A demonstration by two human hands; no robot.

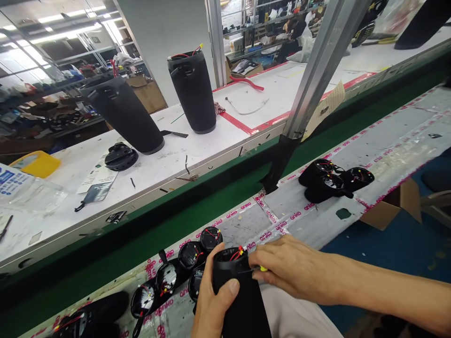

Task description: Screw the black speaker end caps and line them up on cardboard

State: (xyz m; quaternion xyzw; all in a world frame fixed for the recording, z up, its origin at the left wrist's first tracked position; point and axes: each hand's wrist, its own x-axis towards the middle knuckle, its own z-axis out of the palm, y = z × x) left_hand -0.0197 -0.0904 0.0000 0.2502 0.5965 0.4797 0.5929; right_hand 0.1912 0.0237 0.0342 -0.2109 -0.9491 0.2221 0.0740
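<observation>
A black cylindrical speaker housing (243, 300) stands tilted close to my lap, its open end facing up. Red wires (235, 254) with a small connector show inside that rim. My left hand (215, 298) is wrapped round the housing's left side, thumb across its front. At the rim's right side, my right hand (282, 263) is closed in a pinch on a thin tool (262, 268) with a yellow-green part. The tool's dark, narrow end reaches to the housing just below the rim. Its exact kind is mostly hidden by my fingers.
Several similar black housings (190, 254) lie left on the taped bench (232, 225); more (331, 180) lie right. Beyond a green strip (211, 197), a white table (169, 164) carries two upright housings (193, 91) and a black cap (121, 157). A metal post (313, 70) rises between.
</observation>
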